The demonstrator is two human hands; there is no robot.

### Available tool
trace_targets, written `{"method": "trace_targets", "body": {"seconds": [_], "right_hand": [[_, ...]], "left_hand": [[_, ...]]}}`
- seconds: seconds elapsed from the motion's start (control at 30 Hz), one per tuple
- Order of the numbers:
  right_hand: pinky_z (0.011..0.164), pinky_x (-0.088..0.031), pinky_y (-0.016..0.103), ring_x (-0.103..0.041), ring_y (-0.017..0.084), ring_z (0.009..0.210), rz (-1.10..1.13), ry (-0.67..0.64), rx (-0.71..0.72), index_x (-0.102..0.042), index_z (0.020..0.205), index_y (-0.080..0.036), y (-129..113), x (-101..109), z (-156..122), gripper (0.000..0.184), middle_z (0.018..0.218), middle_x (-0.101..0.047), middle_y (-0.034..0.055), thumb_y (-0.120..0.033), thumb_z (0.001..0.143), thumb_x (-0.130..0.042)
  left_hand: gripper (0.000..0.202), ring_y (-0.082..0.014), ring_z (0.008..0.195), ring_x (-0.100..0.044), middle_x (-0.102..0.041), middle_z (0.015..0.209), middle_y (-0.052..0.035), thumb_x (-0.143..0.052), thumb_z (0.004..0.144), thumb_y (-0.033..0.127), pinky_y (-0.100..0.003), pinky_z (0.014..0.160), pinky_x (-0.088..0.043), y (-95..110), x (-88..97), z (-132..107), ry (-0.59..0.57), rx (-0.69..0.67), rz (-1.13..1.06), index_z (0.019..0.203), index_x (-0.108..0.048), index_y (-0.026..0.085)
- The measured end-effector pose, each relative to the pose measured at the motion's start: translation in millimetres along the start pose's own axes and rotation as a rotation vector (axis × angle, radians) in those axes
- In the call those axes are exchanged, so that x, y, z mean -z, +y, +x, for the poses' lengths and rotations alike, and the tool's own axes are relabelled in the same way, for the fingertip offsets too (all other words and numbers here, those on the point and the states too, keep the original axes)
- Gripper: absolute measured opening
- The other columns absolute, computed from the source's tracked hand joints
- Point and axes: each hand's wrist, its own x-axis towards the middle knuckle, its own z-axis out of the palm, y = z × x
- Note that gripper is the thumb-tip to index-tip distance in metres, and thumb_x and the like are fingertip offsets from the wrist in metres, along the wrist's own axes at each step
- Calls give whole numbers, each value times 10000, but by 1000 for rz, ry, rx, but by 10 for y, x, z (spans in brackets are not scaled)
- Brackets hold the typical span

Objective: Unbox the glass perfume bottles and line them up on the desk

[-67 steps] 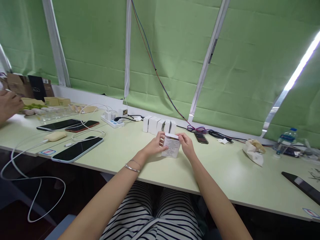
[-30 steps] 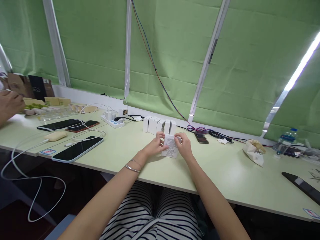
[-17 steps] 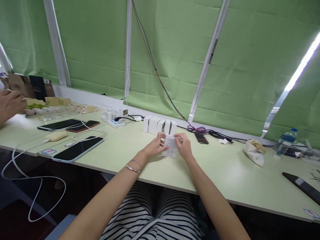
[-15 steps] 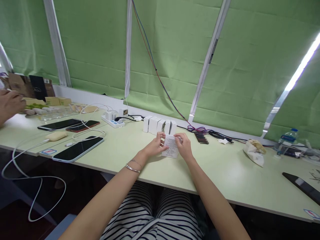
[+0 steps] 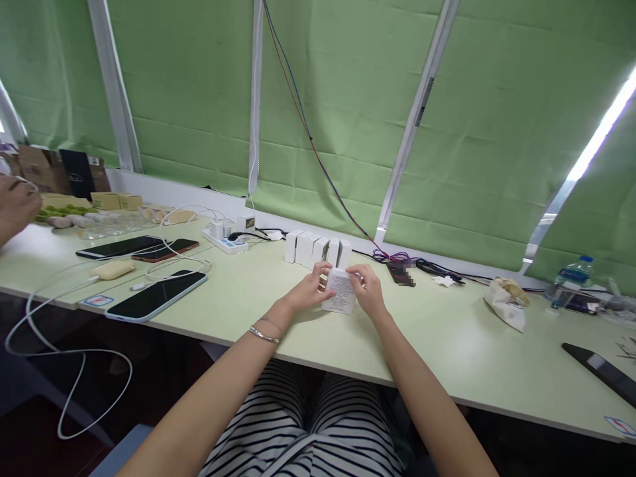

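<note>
Small box (image 5: 340, 291) sits on the table (image 5: 447, 344) at centre, left hand (image 5: 311, 289) on its left side, right hand (image 5: 370, 291) on its right, row of boxes (image 5: 317, 249) just behind it. Far left: power strip (image 5: 224, 242), then phones (image 5: 154, 295) nearer the table's near edge. Right: bag (image 5: 507, 301), bottle (image 5: 571, 275) far right behind it, another phone (image 5: 601, 371) near right.

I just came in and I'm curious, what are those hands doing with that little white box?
A person sitting at the pale green table holds a small white box with printed text, using both hands: the left hand grips its left side and the right hand presses at its top right. Just behind it stands a row of white boxes. On the left lie phones and a charging cable. Another person's hand shows at the far left edge.
</note>
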Motion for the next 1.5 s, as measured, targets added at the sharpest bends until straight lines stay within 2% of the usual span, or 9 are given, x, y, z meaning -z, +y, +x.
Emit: {"method": "trace_targets", "body": {"seconds": [0.23,0.43,0.6,0.73,0.83,1.27,1.5], "right_hand": [[739,-472,319,-551,199,972,91,-83,36,-633,879,-215,88,76,18,269,991,-575,60,-138,743,-413],[650,-482,283,-547,202,986,118,-123,20,-640,903,-205,150,103,23,338,1053,-545,79,-99,663,-428],[649,-484,276,-550,195,968,120,-119,15,-647,892,-216,142,106,25,231,1038,-563,72,-194,747,-468],[612,-475,263,-570,177,852,99,-83,-6,-631,873,-207,127,80,26,212,919,-596,58,-290,817,-445],[611,-470,266,-563,168,799,72,-46,-18,-617,857,-204,111,50,24,202,869,-590,45,-280,819,-434],[610,-454,276,-564,183,835,12,-24,24,-623,843,-214,27,43,11,218,874,-599,51,-235,827,-407],[582,-449,268,-554,173,769,-1,33,-8,-615,824,-202,22,4,11,216,829,-589,44,-232,812,-401]], "left_hand": [[485,-119,714,-587,-499,949,-10,-605,738,244,-277,623,-509,22,13,-10,0,-22,34,1109,-293,244],[474,-117,707,-587,-502,970,-17,-601,742,244,-262,601,-505,40,23,-18,-3,-22,61,1111,-304,246],[449,-113,715,-586,-486,1023,-28,-592,754,255,-265,611,-510,26,25,-15,-6,-38,90,1102,-309,250],[449,-120,737,-590,-444,1099,-57,-577,760,254,-262,584,-512,-11,12,-14,-1,-58,108,1109,-295,245],[448,-122,741,-589,-440,1096,-59,-572,759,244,-270,581,-516,-40,-2,-14,8,-68,111,1109,-291,240],[472,-100,691,-579,-465,1032,-28,-605,737,240,-275,619,-515,-34,9,-2,21,-54,66,1105,-310,250],[470,-103,705,-574,-451,1053,-30,-607,733,247,-265,603,-509,-38,9,4,7,-40,65,1096,-310,258]]}}
